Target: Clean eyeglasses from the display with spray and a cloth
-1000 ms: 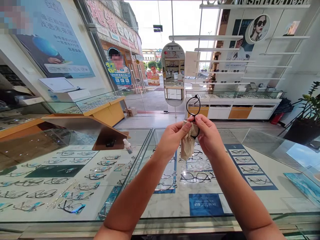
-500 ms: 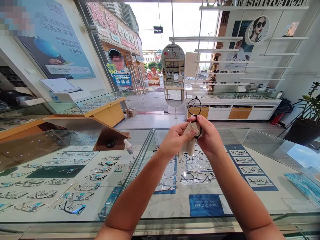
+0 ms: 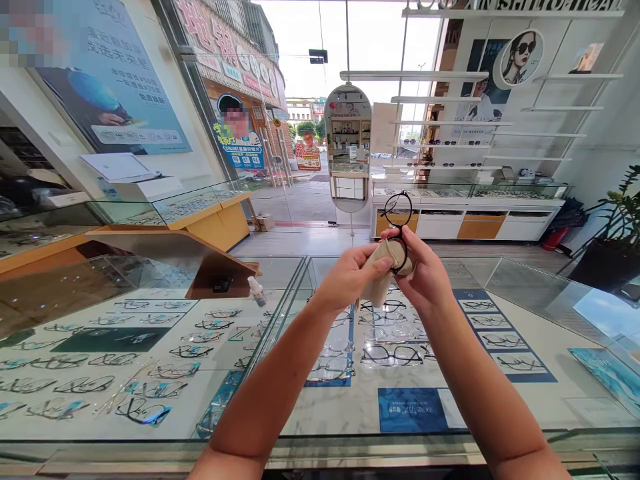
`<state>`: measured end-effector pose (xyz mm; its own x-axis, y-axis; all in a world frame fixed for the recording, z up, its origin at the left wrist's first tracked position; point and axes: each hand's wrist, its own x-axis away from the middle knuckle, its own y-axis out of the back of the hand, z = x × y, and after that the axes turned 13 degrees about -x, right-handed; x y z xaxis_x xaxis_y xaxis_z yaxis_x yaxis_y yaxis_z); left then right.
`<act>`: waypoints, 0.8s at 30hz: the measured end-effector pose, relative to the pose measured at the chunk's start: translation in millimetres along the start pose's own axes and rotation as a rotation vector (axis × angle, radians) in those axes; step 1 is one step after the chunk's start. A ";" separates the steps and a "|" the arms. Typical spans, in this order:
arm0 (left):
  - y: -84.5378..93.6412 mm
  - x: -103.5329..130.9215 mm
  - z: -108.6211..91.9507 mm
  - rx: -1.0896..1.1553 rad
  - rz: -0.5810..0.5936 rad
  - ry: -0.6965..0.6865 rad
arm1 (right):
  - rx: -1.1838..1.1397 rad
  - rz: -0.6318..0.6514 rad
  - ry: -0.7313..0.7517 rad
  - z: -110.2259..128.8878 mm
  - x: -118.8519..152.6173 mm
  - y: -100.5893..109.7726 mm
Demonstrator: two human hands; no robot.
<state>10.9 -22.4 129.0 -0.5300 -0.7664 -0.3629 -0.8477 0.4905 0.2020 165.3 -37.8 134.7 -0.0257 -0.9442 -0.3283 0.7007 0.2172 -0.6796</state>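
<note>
Black round-framed eyeglasses (image 3: 411,208) are held on end above the glass counter, one lens up and the other down. My right hand (image 3: 425,270) is closed on the frame, gripping it near the bridge. A beige cleaning cloth (image 3: 376,285) is pinched in my left hand (image 3: 350,277), its thumb pressing the cloth against the lower lens. Part of the cloth shows behind that lens, and a loose end hangs below my left fingers. The fingertips behind the cloth are hidden.
Beneath my arms, the glass display case (image 3: 345,413) holds rows of eyeglasses (image 3: 391,355) and a blue card (image 3: 413,410). A small white spray bottle (image 3: 257,291) stands to the left. Beyond are an oval mirror (image 3: 349,150) and a potted plant (image 3: 617,233).
The eyeglasses have shifted slightly right and tilted, with my right hand moving along. More of the cloth now shows around the lower lens. My left hand stays nearly in place.
</note>
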 end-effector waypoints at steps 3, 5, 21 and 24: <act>1.6 -1.3 0.8 0.036 -0.028 -0.012 | -0.050 0.000 -0.022 2.8 -0.4 -0.6; 2.3 -1.5 1.7 0.074 -0.039 -0.004 | -0.074 0.022 -0.022 3.0 -0.7 -1.0; -12.2 -1.8 9.9 0.130 -0.113 -0.025 | -0.107 0.057 0.010 -6.1 -0.5 -3.6; -15.2 -2.7 13.0 0.105 -0.151 -0.080 | -0.126 0.058 -0.001 -7.5 1.5 -5.3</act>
<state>25.5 -22.3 115.1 -0.3898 -0.8013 -0.4538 -0.9082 0.4160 0.0457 156.2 -38.5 132.9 0.0130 -0.9296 -0.3684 0.6059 0.3004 -0.7366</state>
